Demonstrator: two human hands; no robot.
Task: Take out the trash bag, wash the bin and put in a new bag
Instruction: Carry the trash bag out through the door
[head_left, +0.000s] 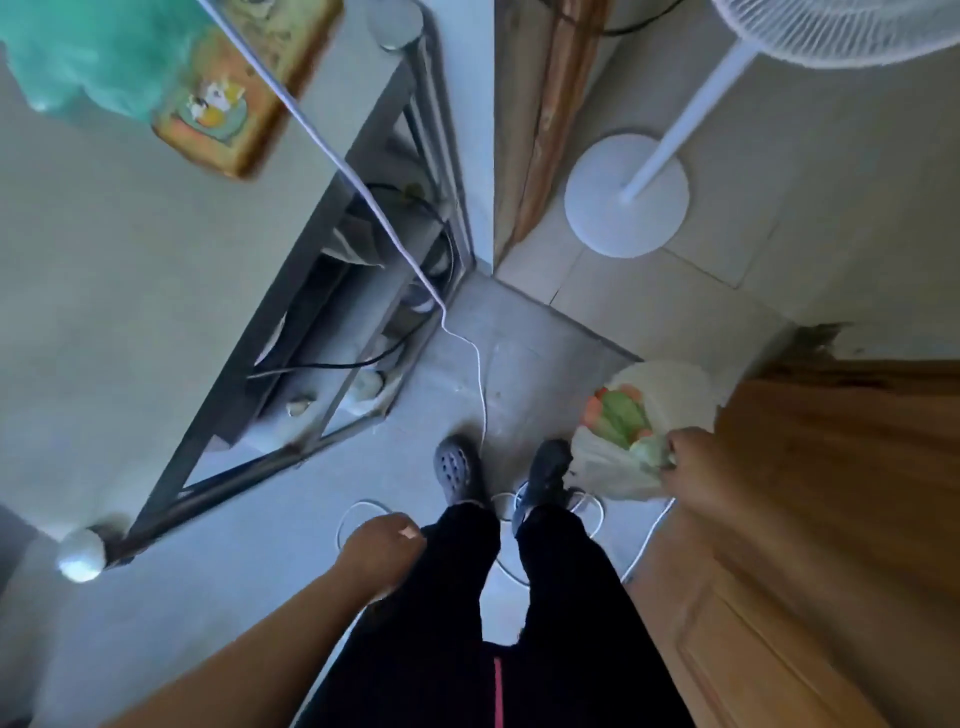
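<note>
The right hand (691, 462) grips the full trash bag (628, 441) by its neck, low beside the right shoe (545, 473). The left hand (384, 551) hangs loosely curled, seemingly empty. Carry it level, clear of the white cable (480, 384) underfoot.

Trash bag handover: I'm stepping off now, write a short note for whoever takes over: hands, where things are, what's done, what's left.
Right hand: grips the gathered top of the trash bag, which hangs beside the right foot, next to the wooden door.
Left hand: loosely curled, holding nothing.
Done: the bag is out and being carried.
Left: drop the bag off, wash the bin, fit a new bag. No bin in view.
Watch out: a white cable trails and loops across the floor by both feet; it looks like a trip risk.
</note>
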